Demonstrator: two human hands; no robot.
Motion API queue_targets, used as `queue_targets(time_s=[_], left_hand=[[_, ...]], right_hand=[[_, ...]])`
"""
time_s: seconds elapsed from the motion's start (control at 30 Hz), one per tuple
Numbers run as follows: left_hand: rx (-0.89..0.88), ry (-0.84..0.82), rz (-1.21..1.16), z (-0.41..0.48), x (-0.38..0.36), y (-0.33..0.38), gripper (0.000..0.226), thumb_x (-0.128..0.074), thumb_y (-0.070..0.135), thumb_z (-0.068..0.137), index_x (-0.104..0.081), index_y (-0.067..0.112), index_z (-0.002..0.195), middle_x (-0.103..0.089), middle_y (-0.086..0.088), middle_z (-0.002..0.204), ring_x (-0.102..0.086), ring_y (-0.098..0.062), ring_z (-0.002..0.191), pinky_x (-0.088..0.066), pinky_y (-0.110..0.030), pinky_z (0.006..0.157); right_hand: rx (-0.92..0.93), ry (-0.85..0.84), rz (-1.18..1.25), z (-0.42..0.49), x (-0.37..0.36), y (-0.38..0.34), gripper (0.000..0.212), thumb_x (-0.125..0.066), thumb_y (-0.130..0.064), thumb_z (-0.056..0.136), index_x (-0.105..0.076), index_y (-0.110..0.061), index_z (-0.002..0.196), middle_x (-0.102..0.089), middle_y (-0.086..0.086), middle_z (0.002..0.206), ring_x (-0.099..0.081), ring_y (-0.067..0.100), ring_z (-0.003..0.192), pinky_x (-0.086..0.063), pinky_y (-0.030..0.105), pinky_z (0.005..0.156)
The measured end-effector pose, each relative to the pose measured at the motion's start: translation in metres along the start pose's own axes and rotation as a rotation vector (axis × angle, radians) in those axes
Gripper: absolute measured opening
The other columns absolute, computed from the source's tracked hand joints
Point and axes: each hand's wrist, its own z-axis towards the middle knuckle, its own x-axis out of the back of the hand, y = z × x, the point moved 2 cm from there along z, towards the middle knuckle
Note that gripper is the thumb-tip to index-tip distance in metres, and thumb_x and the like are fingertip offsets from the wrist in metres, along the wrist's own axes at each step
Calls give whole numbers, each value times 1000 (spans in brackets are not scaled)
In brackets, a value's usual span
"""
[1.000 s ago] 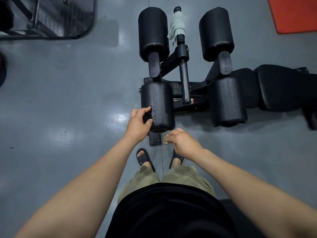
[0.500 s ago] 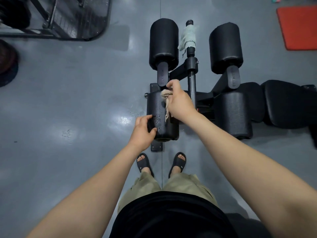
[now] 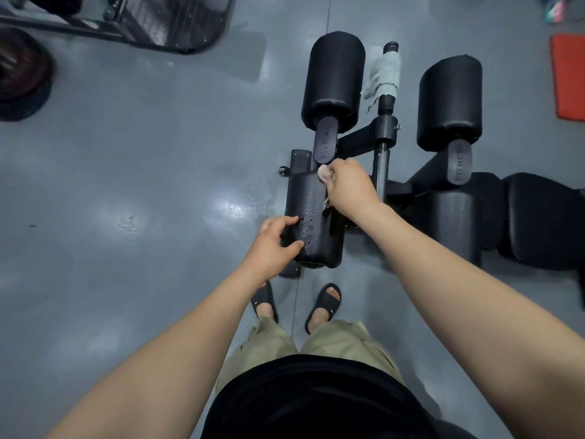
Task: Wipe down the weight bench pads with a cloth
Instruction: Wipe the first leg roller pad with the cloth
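A black weight bench lies on the grey floor with four black roller pads. The near left roller pad (image 3: pixel 308 210) carries wet droplets. My left hand (image 3: pixel 273 245) grips that pad's near end, fingers and thumb curled round it. My right hand (image 3: pixel 346 185) holds a small beige cloth (image 3: pixel 324 173) against the pad's far end; most of the cloth is hidden under the hand. The far left pad (image 3: pixel 334 79), far right pad (image 3: pixel 449 99) and near right pad (image 3: pixel 456 223) stand apart. The seat pad (image 3: pixel 544 223) extends right.
A grey-green towel (image 3: pixel 384 79) hangs on the bench's centre post. A black machine frame (image 3: pixel 142 20) and a weight plate (image 3: pixel 22 74) sit at the far left. An orange mat (image 3: pixel 568 77) lies at the right edge. My sandalled feet (image 3: pixel 296 304) stand near the bench.
My right hand rose from below the near left pad with the cloth and reached the pad's far end. My left hand kept its grip on the near end.
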Motion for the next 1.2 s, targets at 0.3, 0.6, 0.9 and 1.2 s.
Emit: queue_targets(time_s=[0.3, 0.6, 0.9, 1.2], left_hand=[[-29, -23, -10, 0, -1, 1, 46, -67, 14, 94, -57, 32, 135, -39, 7, 129, -47, -10, 114, -36, -19, 103], [-60, -66, 17, -1, 3, -1, 51, -56, 5, 97, -54, 34, 139, -39, 5, 132, -47, -7, 116, -34, -20, 108], [-75, -83, 48, -4, 2, -2, 57, -54, 1, 97, -51, 33, 143, -38, 5, 132, -47, -7, 116, -34, -20, 109], [-60, -62, 49, -3, -2, 0, 48, -60, 15, 99, -51, 36, 141, -36, 7, 133, -50, -9, 115, -38, -27, 112]], right_hand=[[104, 17, -87, -2, -3, -6, 27, -48, -8, 97, -69, -13, 114, -48, 7, 103, -49, 36, 106, -35, 31, 77], [147, 38, -79, -50, -17, -5, 35, -51, 0, 90, -69, -13, 118, -54, 7, 102, -37, 24, 88, -49, 43, 74], [171, 24, -87, -89, -30, -4, 31, -54, 0, 87, -69, -12, 111, -51, 4, 97, -31, 20, 81, -48, 44, 67], [180, 31, -63, -120, -46, 0, 34, -57, 0, 83, -70, -16, 111, -51, 2, 96, -27, 17, 81, -49, 42, 64]])
